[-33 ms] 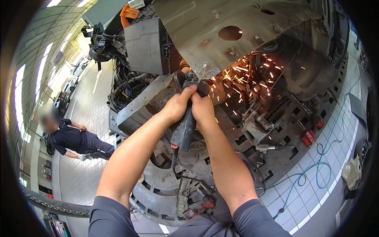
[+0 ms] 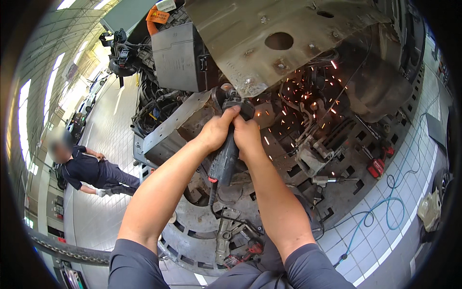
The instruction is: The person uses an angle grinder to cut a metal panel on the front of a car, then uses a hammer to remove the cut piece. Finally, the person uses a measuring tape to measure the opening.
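Both my hands grip an angle grinder with a dark body, a red cord collar and a cord hanging from its lower end. My left hand is wrapped round it from the left, and my right hand closes on it from the right, thumbs meeting at the top. The grinder's head is against or close to the lower corner of a bent, worn sheet-metal panel with an oval hole; exact contact is hidden. Orange sparks scatter to the right, over the vehicle's exposed parts.
A black box-shaped cover and wiring sit at upper left. Below lies a slotted metal platform with a red-and-black power tool and another red tool. A blue hose coils on the tiles. A person stands at left.
The sparks are fewer, dimmer and more scattered than before, and the bright stream at the panel's corner has gone. My hands and the grinder have barely moved.
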Motion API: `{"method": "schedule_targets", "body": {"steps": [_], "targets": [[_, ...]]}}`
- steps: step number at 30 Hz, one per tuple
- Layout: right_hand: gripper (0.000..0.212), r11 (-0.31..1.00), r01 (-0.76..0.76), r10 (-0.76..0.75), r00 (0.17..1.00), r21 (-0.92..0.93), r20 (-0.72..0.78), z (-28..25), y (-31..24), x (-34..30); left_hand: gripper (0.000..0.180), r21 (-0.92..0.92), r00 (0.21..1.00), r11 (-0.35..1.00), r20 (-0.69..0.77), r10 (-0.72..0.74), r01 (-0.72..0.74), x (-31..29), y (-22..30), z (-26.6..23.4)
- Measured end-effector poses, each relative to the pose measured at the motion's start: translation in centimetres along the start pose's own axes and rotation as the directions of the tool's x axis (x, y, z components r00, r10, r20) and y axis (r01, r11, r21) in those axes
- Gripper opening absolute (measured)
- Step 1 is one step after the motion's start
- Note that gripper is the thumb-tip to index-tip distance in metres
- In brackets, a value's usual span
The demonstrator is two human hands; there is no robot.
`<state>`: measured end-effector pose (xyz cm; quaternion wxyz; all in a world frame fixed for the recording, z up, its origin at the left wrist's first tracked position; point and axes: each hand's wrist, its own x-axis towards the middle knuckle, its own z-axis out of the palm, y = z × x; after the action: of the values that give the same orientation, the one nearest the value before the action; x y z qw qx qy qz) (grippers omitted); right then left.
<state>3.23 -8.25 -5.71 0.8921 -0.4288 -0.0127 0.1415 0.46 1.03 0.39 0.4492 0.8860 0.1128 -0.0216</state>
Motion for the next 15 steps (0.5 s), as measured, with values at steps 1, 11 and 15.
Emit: {"method": "schedule_targets", "body": {"steps": [1, 11, 15], "targets": [[0.038, 0.999, -0.035, 0.035, 0.999, 0.009, 0.011, 0.0, 0.0, -0.4, 0.076, 0.049, 0.999, 0.999, -0.023, 0.025, -0.024, -0.2, 0.0, 0.0], [0.040, 0.953, -0.235, 0.221, 0.971, 0.193, 0.092, -0.9, 2.7, -0.8, 0.085, 0.266, 0.993, 0.959, -0.081, -0.082, 0.101, -1.6, -0.4, 0.7], [0.043, 0.938, -0.163, 0.143, 0.986, 0.307, 0.086, -0.5, 3.2, -0.7, 0.083, 0.375, 0.997, 0.925, -0.075, -0.038, 0.063, -1.8, 0.6, 0.4]]}}
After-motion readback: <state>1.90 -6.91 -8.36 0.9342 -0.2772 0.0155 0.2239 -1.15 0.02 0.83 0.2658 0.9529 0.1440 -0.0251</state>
